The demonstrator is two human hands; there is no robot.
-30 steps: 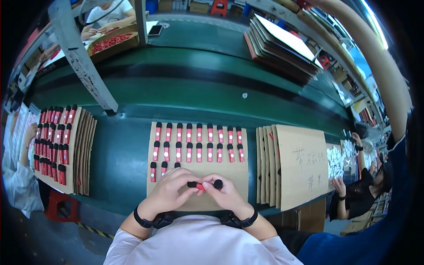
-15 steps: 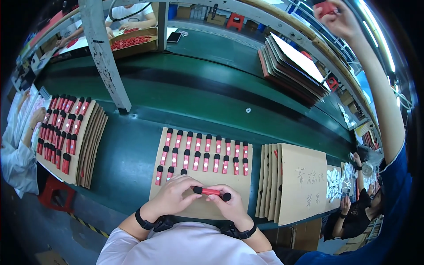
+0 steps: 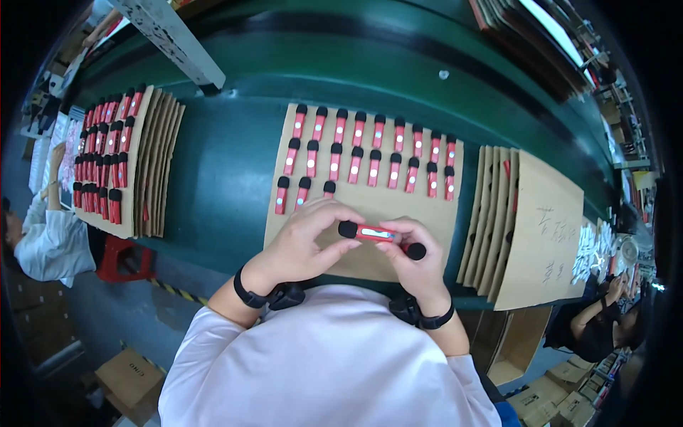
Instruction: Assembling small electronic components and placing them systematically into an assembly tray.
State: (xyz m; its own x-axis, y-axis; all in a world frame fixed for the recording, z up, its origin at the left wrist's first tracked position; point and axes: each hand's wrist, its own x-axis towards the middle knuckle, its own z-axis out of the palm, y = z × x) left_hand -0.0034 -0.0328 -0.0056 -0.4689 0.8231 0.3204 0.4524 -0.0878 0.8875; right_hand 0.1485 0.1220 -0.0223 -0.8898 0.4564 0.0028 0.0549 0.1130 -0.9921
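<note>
Between my hands is a small red microphone (image 3: 377, 233) with a pale strip along its upward face and a round black head at its left end. My left hand (image 3: 309, 238) pinches it near that head, thumb and forefinger closed. The fingers of my right hand (image 3: 418, 267) grip its other end. A second black round head (image 3: 415, 250) shows at my right fingers; whether it belongs to the same piece I cannot tell. Just beyond, rows of similar red microphones (image 3: 375, 162) with black heads and pale round spots lie on a cardboard sheet (image 3: 377, 206).
To the left, upright cardboard sheets (image 3: 160, 160) carry more red microphones. More cardboard (image 3: 544, 228) stands at the right, beside white pieces (image 3: 585, 249). A worn metal post (image 3: 171, 43) rises from the green table (image 3: 220, 156). People sit at both sides; a red stool (image 3: 124, 257) is at left.
The view has tilted downward. The microphone has been turned, so its pale strip now faces up. A raised arm with a blue sleeve at the right has left the view.
</note>
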